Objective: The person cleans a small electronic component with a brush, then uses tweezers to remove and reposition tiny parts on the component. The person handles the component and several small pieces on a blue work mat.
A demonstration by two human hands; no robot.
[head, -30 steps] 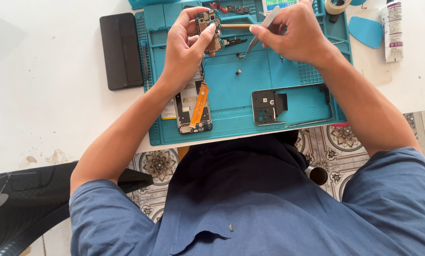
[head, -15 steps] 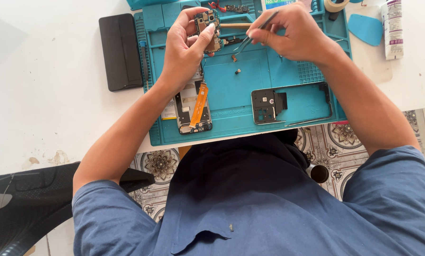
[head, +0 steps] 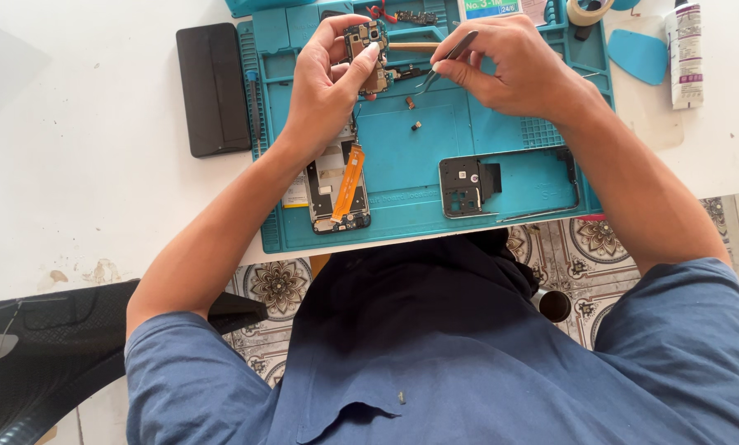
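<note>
My left hand (head: 328,86) holds a small phone circuit board (head: 369,51) upright between thumb and fingers above a teal repair mat (head: 411,177). My right hand (head: 514,70) pinches metal tweezers (head: 444,62), whose tips point left toward the board's lower right edge. Below my left hand lies an opened phone body (head: 336,185) with an orange flex cable. A black phone mid-frame (head: 509,181) rests on the mat under my right forearm. Two tiny loose parts (head: 413,114) sit on the mat between the hands.
A black phone-sized slab (head: 213,86) lies left of the mat on the white table (head: 73,148). A blue plastic pick (head: 640,53), a white tube (head: 685,53) and a tape roll (head: 588,11) sit at the far right. A black chair (head: 48,354) stands at lower left.
My right hand has swung the tweezers down and leftward, bringing the tips close to the board. My left hand keeps the board in nearly the same place.
</note>
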